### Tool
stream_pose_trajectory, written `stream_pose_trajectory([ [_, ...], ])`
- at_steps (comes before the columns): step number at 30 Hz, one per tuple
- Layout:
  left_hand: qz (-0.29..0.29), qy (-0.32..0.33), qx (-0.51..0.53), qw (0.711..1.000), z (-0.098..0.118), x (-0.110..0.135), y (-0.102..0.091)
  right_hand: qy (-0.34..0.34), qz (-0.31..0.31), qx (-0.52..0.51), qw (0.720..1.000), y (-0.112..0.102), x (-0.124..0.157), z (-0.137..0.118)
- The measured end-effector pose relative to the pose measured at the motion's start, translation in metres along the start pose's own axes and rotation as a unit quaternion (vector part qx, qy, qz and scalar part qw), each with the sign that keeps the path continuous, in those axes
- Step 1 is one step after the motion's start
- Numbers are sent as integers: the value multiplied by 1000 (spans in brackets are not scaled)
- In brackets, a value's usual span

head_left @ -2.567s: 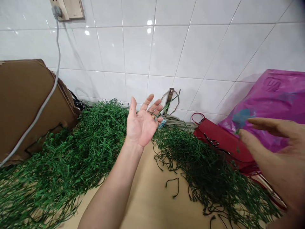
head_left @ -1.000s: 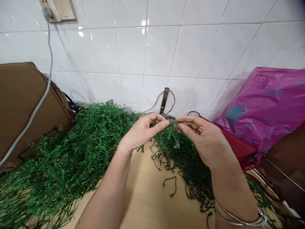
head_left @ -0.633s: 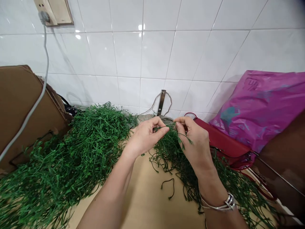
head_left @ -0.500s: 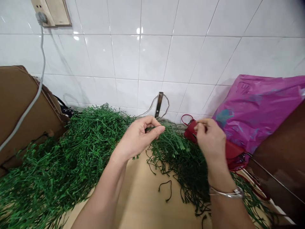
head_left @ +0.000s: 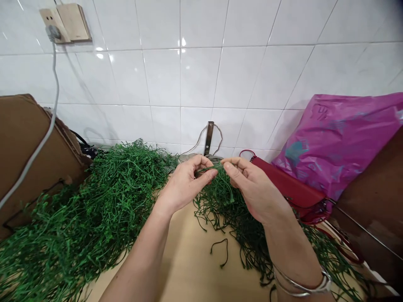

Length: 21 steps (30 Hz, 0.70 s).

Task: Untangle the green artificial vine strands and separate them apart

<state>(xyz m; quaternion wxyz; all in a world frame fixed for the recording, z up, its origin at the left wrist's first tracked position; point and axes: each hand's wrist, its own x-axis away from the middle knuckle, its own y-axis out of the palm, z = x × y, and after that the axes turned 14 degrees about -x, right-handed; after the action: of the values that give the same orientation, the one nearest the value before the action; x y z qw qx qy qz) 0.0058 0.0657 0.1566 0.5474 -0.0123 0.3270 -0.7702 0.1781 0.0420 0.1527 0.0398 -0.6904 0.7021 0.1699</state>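
An artificial green vine strand (head_left: 209, 168) is pinched between the hands, just in front of them and at the middle of the view, with its leafy stems hanging down below the fingers. The left hand (head_left: 184, 184) is curled, its thumb and fingertips closed on the strand. The right hand (head_left: 255, 188) is half closed, its thumb and fingertips meeting the strand from the other side. Metal bangles (head_left: 302, 286) circle the right wrist.

Directly below the hands lies a dark green heap of vines (head_left: 226, 214), and left of the left hand lies a larger, brighter green heap (head_left: 103, 197). A short loose dark cord (head_left: 219, 252) rests on the pale wooden tabletop (head_left: 185, 268) nearer the person than the hands.

Beyond the right hand sit a red handbag (head_left: 286, 180) and a magenta plastic bag (head_left: 333, 147). Past the left hand, a brown cardboard sheet (head_left: 25, 155) leans against the white tiled wall (head_left: 189, 75).
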Motion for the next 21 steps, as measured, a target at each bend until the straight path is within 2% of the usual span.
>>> stream_pose_trajectory([
  [3, 16, -11, -36, 999, 4, 2, 0, 12, -37, 47, 998, 0, -1, 5],
  [5, 18, -28, -76, 997, 7, 3, 1, 0, -29, 131, 991, -1, -2, 7],
  [9, -7, -62, -181, 981, 9, 4, 3, -136, 23, 311, 940, -7, -8, 17],
  [11, -9, -58, -207, 977, 8, 3, 3, -168, 14, 350, 922, -10, -8, 22],
  [15, 33, -34, -195, 980, 6, 2, 0, -98, -93, 361, 923, -12, -2, 18],
  [17, 45, -18, -177, 983, 6, 3, -2, -74, -115, 353, 925, -12, 0, 15],
  [19, 38, 3, -161, 986, 8, 4, -5, -66, -84, 353, 929, -15, -5, 16],
  [21, 36, 15, -142, 989, 11, 7, -8, -57, 10, 371, 927, -24, -16, 21],
])
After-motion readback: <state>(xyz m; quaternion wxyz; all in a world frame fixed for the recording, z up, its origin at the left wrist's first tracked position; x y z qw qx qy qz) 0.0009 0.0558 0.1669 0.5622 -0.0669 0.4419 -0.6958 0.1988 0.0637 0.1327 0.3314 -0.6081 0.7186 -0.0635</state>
